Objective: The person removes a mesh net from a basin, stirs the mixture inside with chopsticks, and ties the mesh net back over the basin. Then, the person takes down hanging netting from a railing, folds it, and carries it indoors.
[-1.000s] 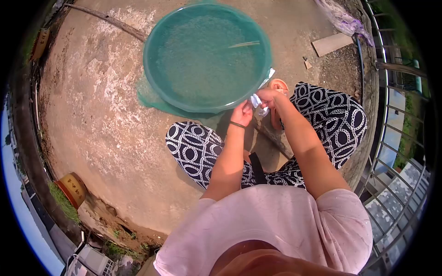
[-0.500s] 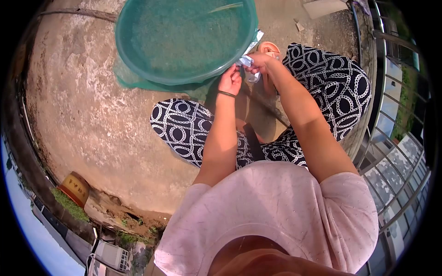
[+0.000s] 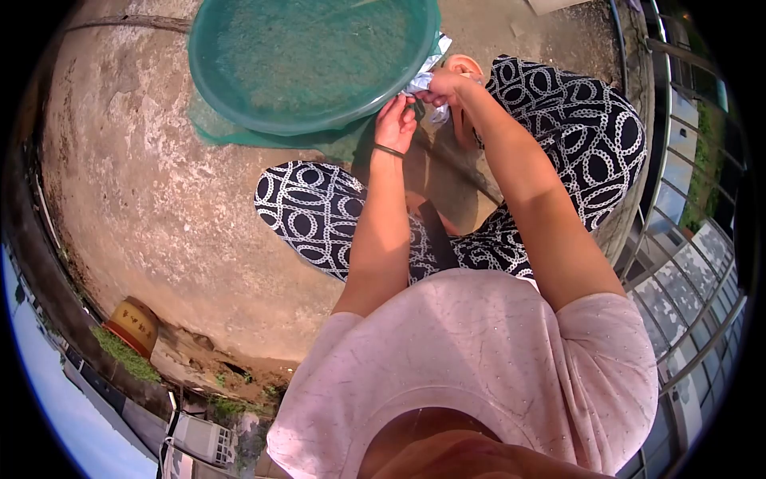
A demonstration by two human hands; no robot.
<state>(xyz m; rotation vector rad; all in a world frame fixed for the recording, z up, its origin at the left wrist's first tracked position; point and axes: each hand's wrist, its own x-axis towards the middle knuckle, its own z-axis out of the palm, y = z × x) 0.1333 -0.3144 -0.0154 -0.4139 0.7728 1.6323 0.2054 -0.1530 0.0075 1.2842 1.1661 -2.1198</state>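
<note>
A large round green hoop net (image 3: 311, 64) lies in front of me, its fine mesh stretched inside a thick rim, with loose netting hanging past the near left side. At its near right edge, a crumpled white-blue strip of cloth (image 3: 420, 83) runs along the rim. My right hand (image 3: 448, 86) is closed, pinching this strip beside the rim. Just left of it, my left hand (image 3: 394, 126), palm partly up, has its fingers curled and its fingertips against the rim. Exactly what lies between the left fingertips is hidden.
My legs in black-and-white patterned trousers (image 3: 566, 136) are bent around the near side of the net. A bare foot (image 3: 463, 67) rests by its right edge. Worn concrete (image 3: 159, 199) lies left, with a plant pot (image 3: 132, 326) beyond. Metal railings (image 3: 678, 239) stand right.
The net and both hands sit slightly higher and further left in view. The right hand still pinches the strip, and the left fingers have loosened a little at the rim.
</note>
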